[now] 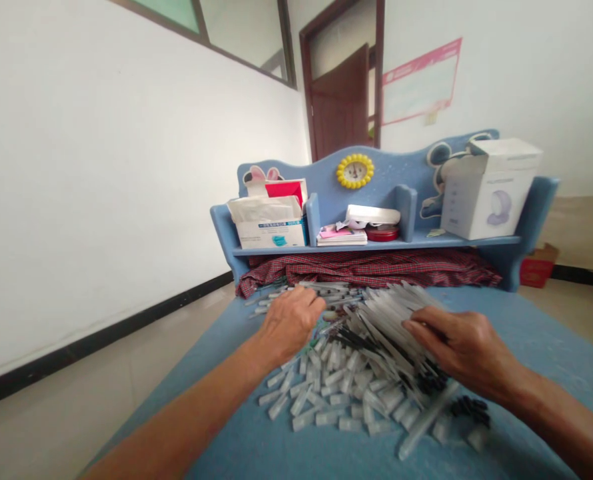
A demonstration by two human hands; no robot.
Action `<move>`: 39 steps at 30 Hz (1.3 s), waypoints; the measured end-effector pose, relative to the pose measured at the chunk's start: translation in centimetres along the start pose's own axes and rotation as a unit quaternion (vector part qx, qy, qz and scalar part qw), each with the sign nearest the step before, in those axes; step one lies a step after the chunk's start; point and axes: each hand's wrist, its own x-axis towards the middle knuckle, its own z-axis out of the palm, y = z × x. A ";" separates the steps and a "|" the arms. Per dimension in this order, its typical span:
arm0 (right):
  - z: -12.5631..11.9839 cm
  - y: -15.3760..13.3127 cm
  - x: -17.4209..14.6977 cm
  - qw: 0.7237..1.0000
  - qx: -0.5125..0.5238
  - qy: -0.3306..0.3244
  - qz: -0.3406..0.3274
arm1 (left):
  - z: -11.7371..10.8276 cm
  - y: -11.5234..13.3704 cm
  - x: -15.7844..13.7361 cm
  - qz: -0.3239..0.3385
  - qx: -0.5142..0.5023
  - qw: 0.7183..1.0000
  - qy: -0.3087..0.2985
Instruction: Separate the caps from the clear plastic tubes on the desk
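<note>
My left hand (292, 321) is closed, knuckles up, over the left part of a pile of small plastic parts; its fingertips are mostly hidden. On the right, my right hand (459, 343) has thumb and forefinger pinched together beside a heap of long translucent tubes (394, 317); what they hold is too small to make out. Short translucent caps (334, 380) lie scattered in front of the hands. Small black pieces (471, 408) sit near my right wrist. Thin finished-looking sticks (339, 292) lie behind my left hand. One thicker tube (426, 423) lies slanted at the front.
The blue table (216, 420) has a shelf at its back, holding a mask box (271, 230), a stack of papers (341, 237), a red round tin (382, 233) and a white carton (491, 193). A checked cloth (376, 267) lies bunched beneath the shelf.
</note>
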 end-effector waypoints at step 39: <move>-1.4 0.1 1.3 0.873 0.430 -0.154 0.168 | -1.7 3.4 -0.2 -0.069 -0.532 0.838 -0.105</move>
